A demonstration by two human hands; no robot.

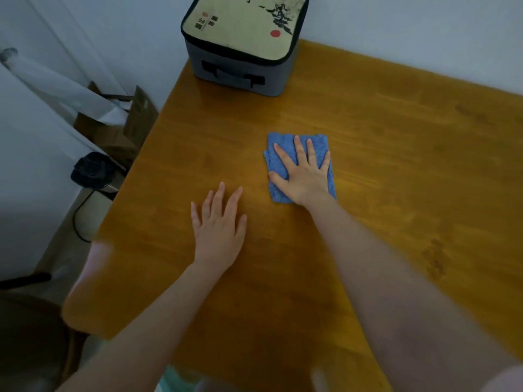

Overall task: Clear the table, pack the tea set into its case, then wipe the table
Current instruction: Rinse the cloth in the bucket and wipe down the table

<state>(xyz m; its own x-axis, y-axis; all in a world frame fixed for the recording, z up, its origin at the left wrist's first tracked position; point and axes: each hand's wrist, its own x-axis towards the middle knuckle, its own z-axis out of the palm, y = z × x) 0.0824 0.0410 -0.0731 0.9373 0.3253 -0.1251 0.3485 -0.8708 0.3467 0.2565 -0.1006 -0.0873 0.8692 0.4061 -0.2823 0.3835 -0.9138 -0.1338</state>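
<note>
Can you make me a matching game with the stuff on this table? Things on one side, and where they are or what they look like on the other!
Things:
1. cloth
2. case
3. left hand
4. right hand

Clues:
A. flat on the bare table
B. pressing on the cloth
C. blue
D. lid closed, at the table's far corner

Pairs: 1-C, 2-D, 3-A, 4-B.

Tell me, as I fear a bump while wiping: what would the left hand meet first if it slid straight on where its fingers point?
Probably the case, on its front side. Only bare table shows between it and the left hand; the cloth lies to the right.
</note>
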